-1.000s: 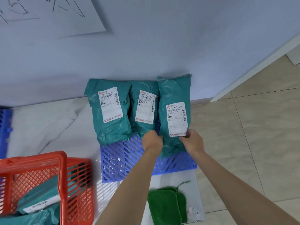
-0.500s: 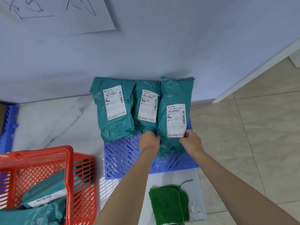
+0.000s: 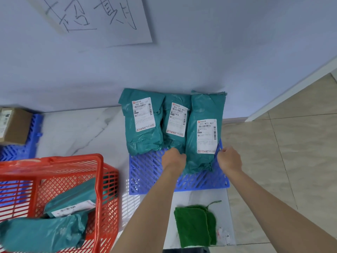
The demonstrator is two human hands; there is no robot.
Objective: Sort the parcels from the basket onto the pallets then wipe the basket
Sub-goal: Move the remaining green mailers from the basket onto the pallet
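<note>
Parcels first: three teal ones lie side by side on the blue pallet (image 3: 145, 172) against the wall; left parcel (image 3: 143, 123) and middle parcel (image 3: 176, 121) rest untouched, labels up; the right parcel (image 3: 205, 132) sits between both hands, its near end on the pallet grid; left hand (image 3: 173, 158) is curled at the parcel's left edge, fingers tucked out of sight against the wrap, so a grip looks likely but I cannot tell for sure; right hand (image 3: 229, 158) is curled at the right edge beside the label's corner, fingertips touching or just beside the wrap, again I cannot tell which; the hands stand apart, one on each side of the parcel; down at lower left the red basket (image 3: 99, 181) sits on the floor beside the pallet with two more teal parcels (image 3: 71, 205) lying inside; a green cloth (image 3: 194, 225) lies folded on the floor near the pallet's front edge, between the forearms; far left, a brown box (image 3: 15, 125) rests on a second blue pallet (image 3: 34, 136); a white sheet (image 3: 94, 19) with handwriting hangs on the wall above.
</note>
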